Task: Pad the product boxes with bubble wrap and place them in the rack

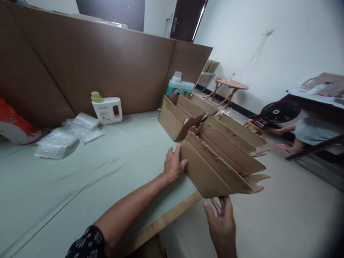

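A brown open-topped cardboard box [206,168] with torn, ragged upper edges sits at the table's right edge, its right end jutting past it. My left hand [174,164] presses its fingers and thumb against the box's left end. From below, my right hand [221,218] holds its curled fingertips at the lower front edge, partly hidden by the cardboard, with the thumb apart. Something reddish inside the box barely shows. Right behind stands a second cut cardboard box [172,123], close to the first.
A white jug with a green cap [107,109], bubble-wrap packs [57,139] and an orange-white container [16,123] stand along a tall cardboard screen [107,68]. A teal bottle [178,87] is behind the boxes. Beyond are a wooden stool [231,84], a black fan [279,111] and another person's arm [282,129].
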A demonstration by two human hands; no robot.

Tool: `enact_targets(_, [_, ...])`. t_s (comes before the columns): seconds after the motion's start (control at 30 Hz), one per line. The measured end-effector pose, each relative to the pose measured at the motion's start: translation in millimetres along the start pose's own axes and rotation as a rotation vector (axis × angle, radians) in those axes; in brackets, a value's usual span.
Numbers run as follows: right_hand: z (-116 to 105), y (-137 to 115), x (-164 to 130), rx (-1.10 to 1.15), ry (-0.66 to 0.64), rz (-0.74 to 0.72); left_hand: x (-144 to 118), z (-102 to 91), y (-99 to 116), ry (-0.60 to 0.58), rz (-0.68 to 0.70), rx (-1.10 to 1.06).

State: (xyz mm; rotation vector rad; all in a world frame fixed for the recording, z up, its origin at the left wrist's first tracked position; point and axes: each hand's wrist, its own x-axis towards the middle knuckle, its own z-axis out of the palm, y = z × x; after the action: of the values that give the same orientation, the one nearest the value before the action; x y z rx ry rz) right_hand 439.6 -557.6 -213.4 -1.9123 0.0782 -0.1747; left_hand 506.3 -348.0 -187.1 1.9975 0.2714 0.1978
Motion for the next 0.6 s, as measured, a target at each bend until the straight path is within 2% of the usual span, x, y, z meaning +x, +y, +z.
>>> enact_targets(0.2, [20,13,30,0.071,-0.007,-0.067,2,27.6,-5,-0.173,0.100,0.070])
enact_targets(0.37, [33,19,50,0.061,-0.040,-0.134,-11,36.2,-14,-0.337,0.225,0.143])
enact_targets(0.47, [32,22,49,0.012,-0.030,-0.137,-34,25.9,-17,-0.476,0.341,0.175])
enact_targets(0.6, [28,20,24,-0.134,0.025,-0.192,-91,-5.4,-30,-0.550,0.479,0.263])
